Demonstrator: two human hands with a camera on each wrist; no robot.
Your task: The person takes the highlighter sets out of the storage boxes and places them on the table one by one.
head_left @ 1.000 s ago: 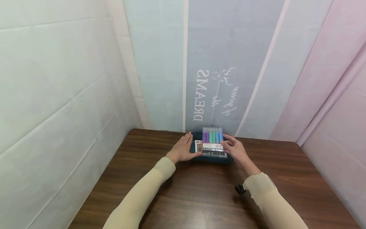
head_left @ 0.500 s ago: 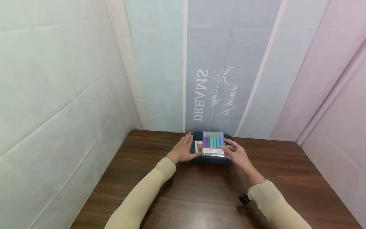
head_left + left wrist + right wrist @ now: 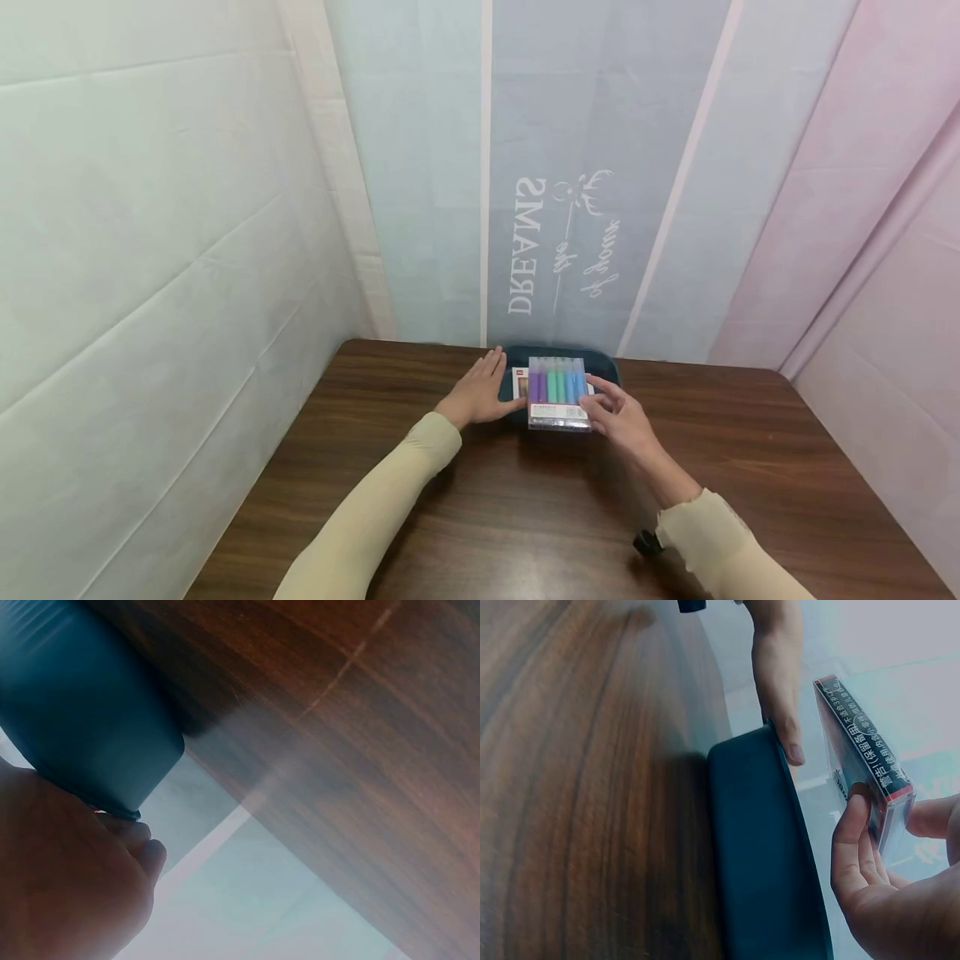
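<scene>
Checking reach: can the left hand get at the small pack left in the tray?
Probably yes. The left hand rests on the tray rim beside the small pack. The right hand holds the marker pack above it, partly covering it.

My head camera looks forward and down at the table (image 3: pixel 525 500). Both wrist cameras sit very near, low, sharing the blue tray (image 3: pixel 82 712) with it.

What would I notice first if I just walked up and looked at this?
Probably the clear pack of coloured markers, purple, green and blue, which the right hand holds just above a dark teal tray at the far edge of the wooden table. The left hand rests on the tray's left end.
</scene>
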